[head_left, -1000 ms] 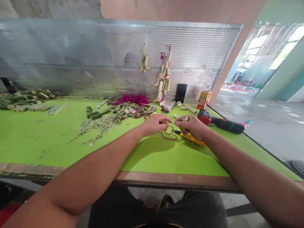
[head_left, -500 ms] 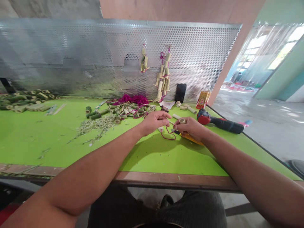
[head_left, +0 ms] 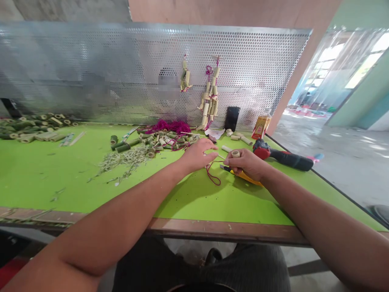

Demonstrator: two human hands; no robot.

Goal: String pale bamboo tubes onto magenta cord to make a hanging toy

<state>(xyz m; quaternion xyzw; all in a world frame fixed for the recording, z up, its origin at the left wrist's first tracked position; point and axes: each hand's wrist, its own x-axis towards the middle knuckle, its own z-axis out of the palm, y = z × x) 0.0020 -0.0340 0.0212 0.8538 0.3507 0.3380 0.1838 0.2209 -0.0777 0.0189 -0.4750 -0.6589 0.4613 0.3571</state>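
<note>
My right hand [head_left: 245,163] pinches a short pale bamboo tube [head_left: 236,154], its open end facing up. My left hand [head_left: 199,156] is curled close by on the left, with a thin stick [head_left: 221,157] at its thumb tip, pointing toward my right fingers. A purple cord [head_left: 213,178] runs from below my left hand to my right fingertips and droops in a loop onto the green tabletop [head_left: 194,202]. Under my right hand lies a yellow utility knife [head_left: 251,180], blade toward the left. Another bamboo tube [head_left: 226,149] rests just behind.
Cut bamboo pieces [head_left: 130,144], shavings [head_left: 124,158] and a tangle of purple cord [head_left: 170,126] lie left of centre. A red-and-black power tool [head_left: 282,157] is at the right, near a drink bottle [head_left: 260,125] and a phone [head_left: 232,118]. Strung bamboo figures [head_left: 209,97] hang against the perforated panel [head_left: 127,61].
My hands have moved slightly apart, the right one a little to the right. The cord between them is pulled straighter, and its loop now hangs lower and narrower.
</note>
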